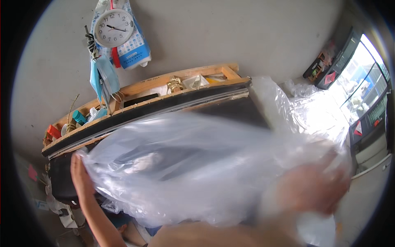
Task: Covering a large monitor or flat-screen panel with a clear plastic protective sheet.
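Note:
A large clear plastic sheet or bag (197,164) is stretched wide across the black padded work surface (230,111) in front of me. At its left corner, my left hand (81,175) pinches the gathered edge between thumb and fingers. My right hand (310,187) is on the right side, smeared by motion and partly covered by the film. Its fingers cannot be made out. Through the plastic the dark surface shows faintly.
A wooden ledge (197,72) along the back holds rope, a teal-capped container (79,117) and an orange item (53,131). Above hang a white clock (114,28) and blue masks (103,76). More shiny plastic (317,113) lies at right, near a bright doorway (366,80).

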Tool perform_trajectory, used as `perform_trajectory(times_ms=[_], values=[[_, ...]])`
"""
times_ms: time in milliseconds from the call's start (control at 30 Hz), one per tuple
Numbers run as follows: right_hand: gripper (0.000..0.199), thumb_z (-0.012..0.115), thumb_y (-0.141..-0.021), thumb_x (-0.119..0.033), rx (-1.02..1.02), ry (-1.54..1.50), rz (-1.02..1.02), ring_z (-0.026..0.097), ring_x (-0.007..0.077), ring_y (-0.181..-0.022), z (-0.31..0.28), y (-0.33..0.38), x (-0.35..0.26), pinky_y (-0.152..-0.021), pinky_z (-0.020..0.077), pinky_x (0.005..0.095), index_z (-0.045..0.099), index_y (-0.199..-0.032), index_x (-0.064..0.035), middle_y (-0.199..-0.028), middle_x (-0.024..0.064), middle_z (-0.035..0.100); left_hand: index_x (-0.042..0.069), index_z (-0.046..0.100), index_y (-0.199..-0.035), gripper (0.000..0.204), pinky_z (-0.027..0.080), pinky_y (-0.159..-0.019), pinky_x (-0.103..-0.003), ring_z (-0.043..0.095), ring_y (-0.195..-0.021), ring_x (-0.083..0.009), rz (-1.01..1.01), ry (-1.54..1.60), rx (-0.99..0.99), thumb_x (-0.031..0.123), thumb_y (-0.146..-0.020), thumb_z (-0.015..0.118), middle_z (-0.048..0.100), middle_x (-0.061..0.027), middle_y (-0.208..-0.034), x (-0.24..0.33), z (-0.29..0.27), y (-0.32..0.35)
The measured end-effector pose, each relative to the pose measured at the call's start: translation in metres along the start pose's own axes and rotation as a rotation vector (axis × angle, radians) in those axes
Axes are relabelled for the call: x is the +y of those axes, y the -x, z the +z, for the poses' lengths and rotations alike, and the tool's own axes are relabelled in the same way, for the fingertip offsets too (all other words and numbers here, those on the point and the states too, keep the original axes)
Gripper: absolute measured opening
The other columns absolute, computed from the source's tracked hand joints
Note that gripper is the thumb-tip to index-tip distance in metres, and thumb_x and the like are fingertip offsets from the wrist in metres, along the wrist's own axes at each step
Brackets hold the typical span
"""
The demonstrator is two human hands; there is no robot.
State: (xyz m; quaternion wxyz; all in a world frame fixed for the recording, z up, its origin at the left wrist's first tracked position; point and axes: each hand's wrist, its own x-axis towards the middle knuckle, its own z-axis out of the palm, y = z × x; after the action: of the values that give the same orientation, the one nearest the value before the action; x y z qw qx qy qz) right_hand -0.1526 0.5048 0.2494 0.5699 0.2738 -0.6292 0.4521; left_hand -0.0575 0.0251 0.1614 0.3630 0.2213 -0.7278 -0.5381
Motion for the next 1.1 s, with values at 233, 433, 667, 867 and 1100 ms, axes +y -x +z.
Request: perform_trajectory(times_ms=[233, 433, 667, 867, 1100], values=[[0.048, 0.05, -0.084, -0.028, -0.792, 0.795, 0.195, 0.039, 0.0335, -0.114, 0.045, 0.094, 0.142, -0.098, 0.0259, 0.0471, 0.041, -0.122, -0.0011, -0.12, 0.015, 0.045, 0.004, 0.048, -0.117, 0.032, 0.043, -0.081, -0.028, 0.052, -0.094, -0.0127, -0.56, 0.39, -0.005, 0.02, -0.09, 0.046, 0.054, -0.0051, -0.107, -0.117, -0.182, 0.092], [0.062, 0.057, -0.077, -0.032, -1.018, 0.917, 0.637, 0.03, 0.0347, -0.121, 0.021, 0.153, 0.162, -0.1, 0.0189, 0.0484, 0.035, -0.129, -0.0075, -0.134, 0.0149, 0.032, -0.001, 0.049, -0.116, 0.038, 0.047, -0.07, -0.043, 0.061, -0.083, -0.0316, -0.424, -1.583, 0.098, 0.026, -0.09, 0.04, 0.06, -0.0186, -0.1, -0.056, -0.207, 0.09], [0.042, 0.052, -0.083, -0.028, -0.416, 0.704, 0.702, 0.047, 0.0308, -0.106, 0.001, 0.081, 0.181, -0.09, 0.0364, 0.0404, 0.046, -0.117, -0.0037, -0.11, 0.0138, 0.053, -0.005, 0.039, -0.124, 0.047, 0.034, -0.093, -0.032, 0.045, -0.11, -0.0238, -0.131, -0.064, 0.659, 0.028, -0.092, 0.041, 0.043, -0.0156, -0.126, -0.14, -0.189, -0.019], [0.04, 0.052, -0.083, -0.025, -0.415, 0.607, -0.161, 0.048, 0.0292, -0.105, 0.033, 0.005, 0.109, -0.087, 0.0393, 0.038, 0.045, -0.116, -0.0029, -0.11, 0.0159, 0.052, -0.006, 0.048, -0.115, 0.046, 0.035, -0.088, -0.026, 0.048, -0.099, -0.0173, -0.085, -0.359, 0.42, 0.034, -0.092, 0.042, 0.054, -0.0111, -0.111, -0.143, -0.177, -0.058], [0.042, 0.059, -0.077, -0.026, -1.01, 1.157, 0.483, 0.053, 0.0336, -0.091, -0.094, 0.159, 0.237, -0.076, 0.0438, 0.04, 0.045, -0.114, -0.0095, -0.1, 0.0176, 0.055, -0.003, 0.044, -0.122, 0.043, 0.032, -0.097, -0.029, 0.043, -0.116, -0.0261, -0.175, -0.812, 0.379, 0.028, -0.093, 0.036, 0.045, -0.0177, -0.126, -0.166, -0.215, -0.036]])
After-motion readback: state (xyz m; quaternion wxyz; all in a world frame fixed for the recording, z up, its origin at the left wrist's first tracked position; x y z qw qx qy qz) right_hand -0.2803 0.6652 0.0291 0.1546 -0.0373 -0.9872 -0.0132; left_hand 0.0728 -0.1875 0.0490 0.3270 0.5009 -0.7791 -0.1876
